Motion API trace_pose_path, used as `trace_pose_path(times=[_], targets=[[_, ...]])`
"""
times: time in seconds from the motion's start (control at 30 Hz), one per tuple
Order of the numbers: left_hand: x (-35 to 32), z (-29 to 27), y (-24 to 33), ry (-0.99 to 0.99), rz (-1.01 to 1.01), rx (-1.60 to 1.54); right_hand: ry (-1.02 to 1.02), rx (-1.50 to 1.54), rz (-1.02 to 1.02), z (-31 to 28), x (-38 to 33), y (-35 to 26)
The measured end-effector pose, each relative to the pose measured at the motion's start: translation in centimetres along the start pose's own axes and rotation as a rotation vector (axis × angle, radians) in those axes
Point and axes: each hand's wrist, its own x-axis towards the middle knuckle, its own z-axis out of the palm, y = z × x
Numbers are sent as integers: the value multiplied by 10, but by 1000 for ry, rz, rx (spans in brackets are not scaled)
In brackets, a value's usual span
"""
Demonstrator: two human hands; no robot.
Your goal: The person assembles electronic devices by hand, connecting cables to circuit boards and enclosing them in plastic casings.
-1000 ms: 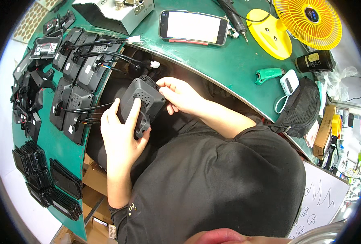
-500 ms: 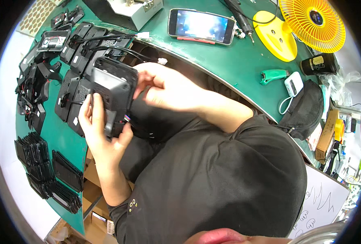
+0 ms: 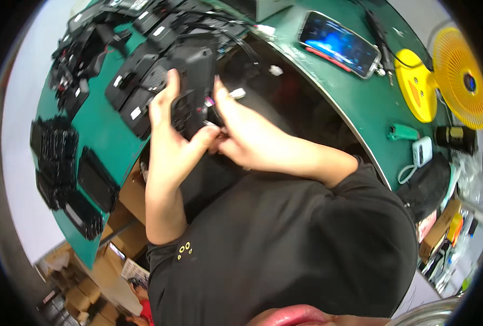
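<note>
A black plastic device housing [image 3: 191,68] is held up over my lap, above the table's curved edge. My left hand [image 3: 168,127] grips it along its left side, with the thumb reaching across the lower end. Close against its lower right edge, my right hand [image 3: 247,127] has its thumb and fingers closed around thin wires. The tips of those fingers are partly hidden. A white plug [image 3: 237,93] shows just beside the right hand. Behind the housing lie several similar black units [image 3: 135,81] with black cables.
Stacks of thin black panels [image 3: 56,152] stand on the green table [image 3: 103,70] at left. A phone [image 3: 339,46] on a red stand, a yellow fan [image 3: 421,87], a green tool [image 3: 402,132] and a black pouch [image 3: 431,185] lie to the right. Another person's red sleeve [image 3: 145,311] shows at lower left.
My view has swung, so the table things sit elsewhere in it. The housing has turned and its silvery panel no longer shows. My right hand has moved down from its upper edge to the wires.
</note>
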Motion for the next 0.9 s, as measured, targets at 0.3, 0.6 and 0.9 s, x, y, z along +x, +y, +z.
trace_pose_path(times=[0.3, 0.6, 0.9], targets=[[-3, -3, 2, -77, 60, 67, 283, -90, 11, 2, -1, -4], [-6, 0, 10, 50, -3, 293, 389, -391, -352, -7, 7, -3], [-5, 3, 16, 172, 37, 475, 556, -442, -423, 5, 11, 8]])
